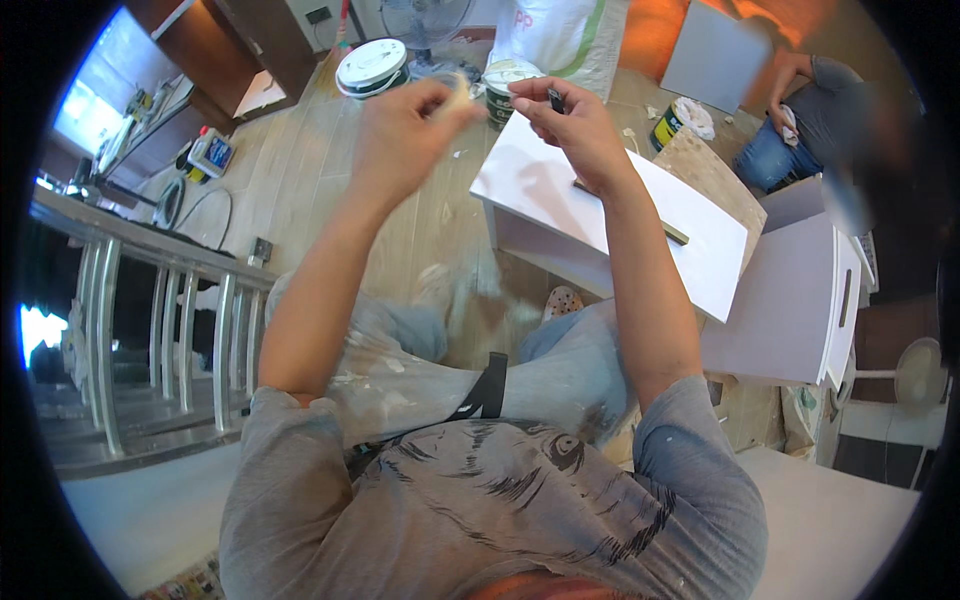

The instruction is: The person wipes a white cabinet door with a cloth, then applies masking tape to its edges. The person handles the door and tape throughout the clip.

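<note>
My left hand (402, 145) is raised in front of me, fingers curled in. A pale yellowish sliver (459, 95) shows at its fingertips, but motion smears it and I cannot tell what it is. Off to its right, my right hand (580, 130) pinches a small dark piece (556, 100) between thumb and fingers. Below that hand lies a white drawer (700, 270), its front panel facing up. A dark bar handle (675, 233) runs along the panel, partly hidden by my right forearm.
Metal railing (170, 330) stands close at left. Lidded paint bucket (372, 65), another bucket (500, 100) and a large white sack (560, 35) are ahead. More white drawers (790, 300) stand at right. A seated person (830, 120) is at far right, near an open tub (680, 122).
</note>
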Demonstrator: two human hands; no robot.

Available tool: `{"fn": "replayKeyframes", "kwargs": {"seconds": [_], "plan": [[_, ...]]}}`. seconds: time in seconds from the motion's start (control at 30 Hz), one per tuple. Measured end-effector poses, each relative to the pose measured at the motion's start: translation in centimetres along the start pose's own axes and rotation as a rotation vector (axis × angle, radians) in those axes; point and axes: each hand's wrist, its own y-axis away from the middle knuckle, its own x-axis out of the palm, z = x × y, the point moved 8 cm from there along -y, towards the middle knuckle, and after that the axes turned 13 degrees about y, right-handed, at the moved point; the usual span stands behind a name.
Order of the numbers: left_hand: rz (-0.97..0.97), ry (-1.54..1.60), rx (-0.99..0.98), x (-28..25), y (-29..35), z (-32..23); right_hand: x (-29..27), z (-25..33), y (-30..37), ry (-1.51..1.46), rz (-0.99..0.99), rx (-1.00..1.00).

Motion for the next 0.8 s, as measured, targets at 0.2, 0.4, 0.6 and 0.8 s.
{"fn": "replayKeyframes", "kwargs": {"seconds": [0.2, 0.4, 0.6, 0.8], "plan": [[0.01, 0.334, -0.441, 0.8, -0.5, 12.6, -6.1, -6.4, -3.6, 0.521, -0.178, 0.069], [0.159, 0.485, -0.662, 6.1, 1.4, 19.0, -4.6, -9.2, -9.0, 0.873, -0.039, 0.31], [0.331, 0.672, -0.825, 9.8, 2.0, 22.6, -2.5, -11.4, -10.4, 1.028, -0.004, 0.422], [0.331, 0.902, -0.854, 10.5, 2.3, 23.0, -2.1, -12.2, -10.8, 0.899, -0.054, 0.55]]}}
